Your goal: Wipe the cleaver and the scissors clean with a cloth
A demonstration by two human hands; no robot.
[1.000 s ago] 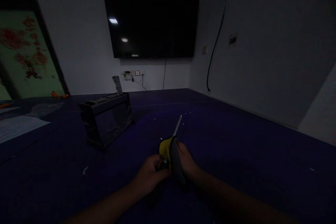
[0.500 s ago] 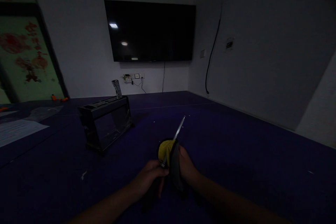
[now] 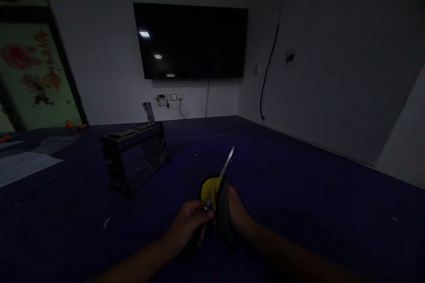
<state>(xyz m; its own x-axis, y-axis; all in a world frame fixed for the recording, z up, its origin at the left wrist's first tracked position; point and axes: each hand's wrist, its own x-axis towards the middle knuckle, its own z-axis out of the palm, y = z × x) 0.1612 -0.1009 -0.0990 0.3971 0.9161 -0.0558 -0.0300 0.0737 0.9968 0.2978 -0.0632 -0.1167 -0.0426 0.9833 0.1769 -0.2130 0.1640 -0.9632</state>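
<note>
In the head view, low in the middle, my left hand (image 3: pixel 189 222) is closed with thumb and fingers pinched at the lower end of a slim silver metal rod (image 3: pixel 227 162). The rod slants up and away to the right. It crosses a curved fabric-like piece (image 3: pixel 208 187), yellow inside with a dark rim and grey outside. Around the grey right side of this piece my right hand (image 3: pixel 237 210) is closed, its fingers largely hidden behind it. Dim light hides how the rod and the fabric-like piece meet.
On the purple surface (image 3: pixel 299 177), a dark frame-like rack (image 3: pixel 136 135) stands left with a patterned upright piece (image 3: pixel 149 113) on top. Paper sheets (image 3: pixel 26 166) and clear plastic (image 3: pixel 55 143) lie far left. A television (image 3: pixel 195 42) hangs on the back wall.
The view has shifted very slightly. Both hands keep their hold, and the rod and the yellow-and-grey piece stay almost where they were.
</note>
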